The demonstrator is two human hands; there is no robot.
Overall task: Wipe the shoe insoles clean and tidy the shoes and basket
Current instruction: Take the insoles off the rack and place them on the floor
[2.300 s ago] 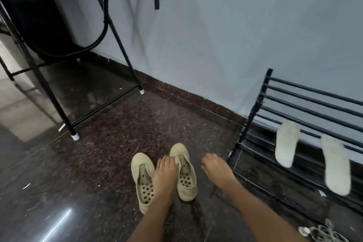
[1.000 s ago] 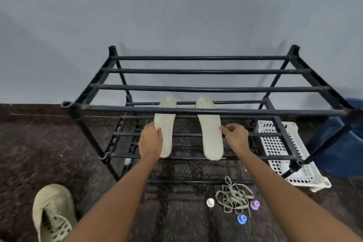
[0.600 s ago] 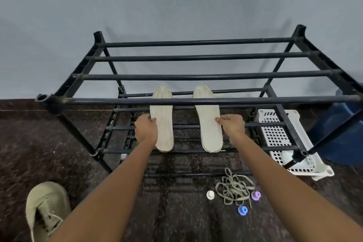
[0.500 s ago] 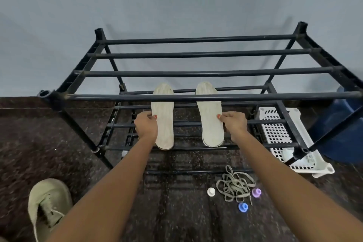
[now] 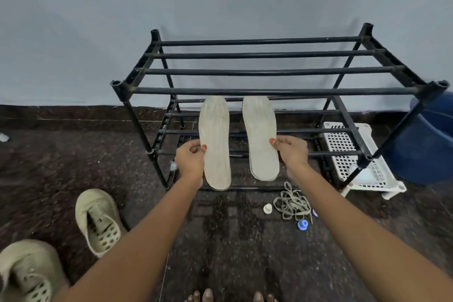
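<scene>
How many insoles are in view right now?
2: left insole pinched by the left hand, right insole pinched by the right hand, both over the lower bars of the rack.

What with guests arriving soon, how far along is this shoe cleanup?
Done: both insoles are out of the shoes, laces off. In hand: left hand pinches one insole, right hand the other. Left: refitting insoles, tidying shoes and white basket; wiping cannot be judged.
</scene>
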